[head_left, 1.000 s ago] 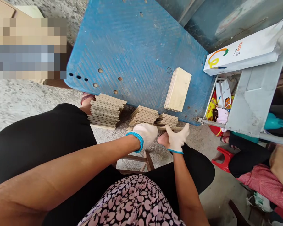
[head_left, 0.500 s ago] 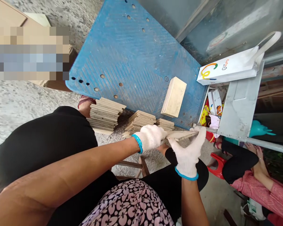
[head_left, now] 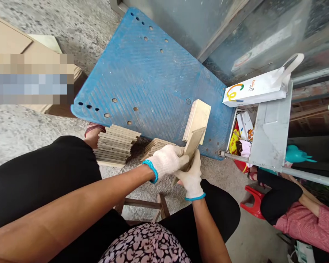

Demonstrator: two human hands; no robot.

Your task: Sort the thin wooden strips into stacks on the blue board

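Observation:
Both hands wear white knit gloves with blue cuffs. My left hand (head_left: 168, 159) is closed on the near left edge of a thin wooden board (head_left: 194, 141), which is tilted up on edge. From the right and below, my right hand (head_left: 191, 178) grips the same board, its fingers partly hidden behind it. Just beyond the board, a neat stack of wooden boards (head_left: 201, 113) lies on the blue plastic pallet (head_left: 142, 73). Below the pallet's near edge stand a tall uneven stack of boards (head_left: 115, 145) and a lower pile of boards (head_left: 156, 144), partly covered by my left hand.
A white paper bag (head_left: 256, 87) rests on a grey metal stand (head_left: 274, 128) at the right, above a basket of wrappers. Another person in a pink sleeve (head_left: 309, 223) sits by a red stool (head_left: 253, 202). Cardboard (head_left: 8, 34) lies far left; a wooden stool (head_left: 144, 203) is below.
The board has swung from nearly level to steeply tilted, and both hands have moved left with it. My right hand's spread fingers have closed around it. The camera view has shifted slightly.

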